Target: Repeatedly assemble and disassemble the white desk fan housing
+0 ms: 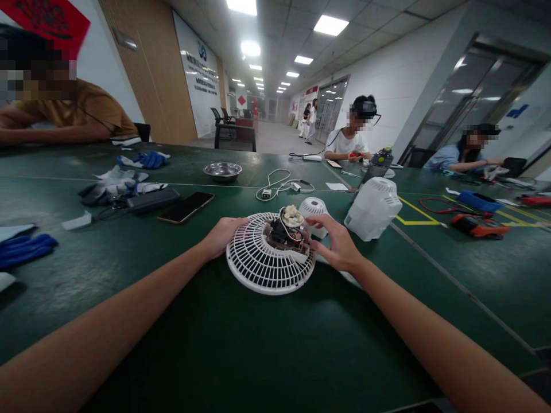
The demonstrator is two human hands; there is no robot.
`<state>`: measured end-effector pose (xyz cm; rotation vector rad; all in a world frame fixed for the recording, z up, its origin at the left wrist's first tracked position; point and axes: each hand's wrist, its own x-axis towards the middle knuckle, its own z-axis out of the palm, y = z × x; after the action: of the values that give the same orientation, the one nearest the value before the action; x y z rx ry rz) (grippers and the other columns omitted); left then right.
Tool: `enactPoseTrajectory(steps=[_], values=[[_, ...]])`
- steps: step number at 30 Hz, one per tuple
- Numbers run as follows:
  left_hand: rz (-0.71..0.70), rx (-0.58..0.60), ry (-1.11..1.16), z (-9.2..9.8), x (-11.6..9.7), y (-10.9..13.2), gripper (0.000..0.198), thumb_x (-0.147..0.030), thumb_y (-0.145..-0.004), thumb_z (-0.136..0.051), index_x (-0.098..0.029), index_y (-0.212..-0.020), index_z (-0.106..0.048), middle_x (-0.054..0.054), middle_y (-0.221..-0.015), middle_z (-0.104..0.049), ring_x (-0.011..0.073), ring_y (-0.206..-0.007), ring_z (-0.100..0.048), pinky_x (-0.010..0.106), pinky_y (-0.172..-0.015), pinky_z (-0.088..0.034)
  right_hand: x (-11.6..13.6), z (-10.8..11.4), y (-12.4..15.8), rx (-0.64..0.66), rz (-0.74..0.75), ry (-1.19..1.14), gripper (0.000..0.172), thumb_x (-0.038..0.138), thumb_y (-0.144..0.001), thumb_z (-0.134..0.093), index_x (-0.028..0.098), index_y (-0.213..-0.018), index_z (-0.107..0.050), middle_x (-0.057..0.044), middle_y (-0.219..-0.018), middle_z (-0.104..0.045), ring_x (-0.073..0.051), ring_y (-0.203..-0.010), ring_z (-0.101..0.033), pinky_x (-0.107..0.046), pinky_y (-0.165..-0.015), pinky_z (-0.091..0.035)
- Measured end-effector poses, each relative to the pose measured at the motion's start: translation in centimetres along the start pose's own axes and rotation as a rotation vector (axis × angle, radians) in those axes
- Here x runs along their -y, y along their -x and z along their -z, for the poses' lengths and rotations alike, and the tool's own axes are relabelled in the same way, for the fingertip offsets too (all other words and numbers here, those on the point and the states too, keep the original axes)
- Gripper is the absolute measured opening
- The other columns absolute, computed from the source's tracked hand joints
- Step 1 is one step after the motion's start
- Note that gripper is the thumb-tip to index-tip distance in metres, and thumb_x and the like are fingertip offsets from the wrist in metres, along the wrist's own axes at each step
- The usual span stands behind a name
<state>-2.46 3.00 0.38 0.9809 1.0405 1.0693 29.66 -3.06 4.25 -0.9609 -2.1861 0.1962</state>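
Note:
A round white fan grille [271,278] lies in front of me on the green table, with the bare fan motor [286,232] and its wiring at its centre. My left hand [224,237] grips the grille's left rim, its fingertips partly hidden behind the edge. On the other side my right hand [336,244] is curved around the motor's right side, thumb and forefinger apart. Whether those fingers touch the motor I cannot tell. Just behind them stands a domed white cover [313,207] with small slots. A larger white plastic housing [373,209] stands farther right.
A phone [187,207], a dark case [154,200] and several gloves [28,250] lie to the left. Behind the grille are a metal bowl [222,171] and a white cable [284,184]. An orange multimeter [479,226] lies right. Other people sit around the table.

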Motion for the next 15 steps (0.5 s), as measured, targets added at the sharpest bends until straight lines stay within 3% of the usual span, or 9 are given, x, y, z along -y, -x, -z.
enactPoseTrajectory(steps=[2, 5, 9, 12, 15], values=[[-0.002, 0.001, -0.008, 0.1, 0.1, -0.1, 0.014, -0.019, -0.091, -0.066, -0.012, -0.082, -0.074, 0.007, -0.075, -0.074, 0.015, -0.064, -0.069, 0.026, -0.063, -0.057, -1.1, 0.6, 0.0, -0.076, -0.014, 0.05, 0.048, 0.028, -0.085, -0.056, 0.025, -0.132, -0.055, -0.01, -0.132, -0.061, -0.029, -0.121, -0.058, -0.048, -0.104, -0.047], [-0.008, 0.008, -0.016, 0.1, 0.1, 0.0, 0.014, -0.021, -0.091, -0.067, -0.014, -0.082, -0.074, 0.006, -0.076, -0.075, 0.0155, -0.065, -0.07, 0.027, -0.064, -0.057, -3.1, 0.4, 0.0, -0.211, -0.187, 0.169, 0.057, 0.029, -0.083, -0.058, 0.023, -0.139, -0.05, -0.013, -0.14, -0.055, -0.032, -0.131, -0.052, -0.051, -0.11, -0.042], [-0.023, 0.01, -0.072, 0.1, 0.1, 0.3, 0.013, -0.026, -0.087, -0.072, -0.014, -0.081, -0.074, 0.006, -0.074, -0.075, 0.0158, -0.064, -0.069, 0.027, -0.063, -0.055, -5.3, -1.0, -0.2, -0.159, -0.413, 0.136, 0.084, 0.039, -0.073, -0.073, 0.022, -0.148, -0.039, -0.014, -0.134, -0.06, -0.032, -0.12, -0.059, -0.054, -0.108, -0.043], [-0.043, 0.041, -0.116, 0.3, 0.2, 0.3, 0.017, -0.031, -0.086, -0.072, -0.015, -0.084, -0.075, 0.006, -0.074, -0.075, 0.0157, -0.062, -0.069, 0.027, -0.061, -0.053, -5.6, -1.5, -0.6, -0.201, -0.649, -0.099, 0.092, 0.045, -0.068, -0.078, 0.023, -0.147, -0.037, -0.006, -0.104, -0.07, -0.028, -0.093, -0.068, -0.052, -0.095, -0.052], [-0.055, 0.061, -0.122, 0.4, 0.3, 0.2, 0.018, -0.032, -0.088, -0.071, -0.015, -0.084, -0.076, 0.007, -0.075, -0.075, 0.0167, -0.064, -0.07, 0.028, -0.061, -0.053, -4.3, -1.1, -1.1, -0.295, -0.857, -0.598, 0.067, 0.061, -0.081, -0.058, 0.022, -0.135, -0.045, -0.007, -0.094, -0.07, -0.028, -0.083, -0.07, -0.049, -0.085, -0.056]])
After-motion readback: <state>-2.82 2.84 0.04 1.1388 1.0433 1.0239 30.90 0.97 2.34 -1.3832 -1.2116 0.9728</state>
